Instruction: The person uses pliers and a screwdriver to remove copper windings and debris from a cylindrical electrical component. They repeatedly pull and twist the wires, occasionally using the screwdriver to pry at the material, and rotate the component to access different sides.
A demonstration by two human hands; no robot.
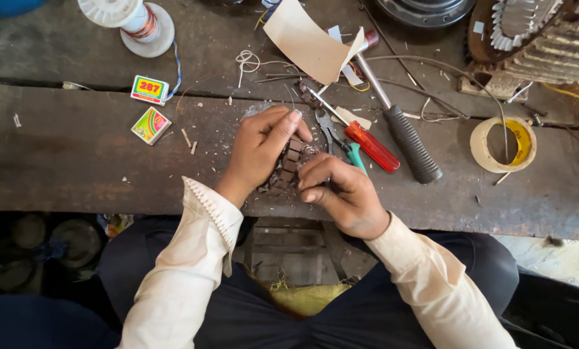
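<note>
Both my hands grip a small dark ridged metal part (pixel 290 163) resting on the worn wooden bench (pixel 76 155). My left hand (pixel 260 150) curls over its left side, with the thumb on top. From the right, my right hand (pixel 341 187) pinches it, fingers closed against its edge. Most of the part is hidden between the fingers. Cream sleeves cover both forearms.
Just right of my hands lie a red-handled screwdriver (pixel 367 142), teal-handled pliers (pixel 342 143) and a black-grip tool (pixel 406 139). A tape roll (pixel 490 158) sits further right. Two small coloured boxes (pixel 150 106) and a white wire spool (pixel 137 22) are at left. Stiff paper (pixel 309 42), toothed metal parts (pixel 528 35) behind.
</note>
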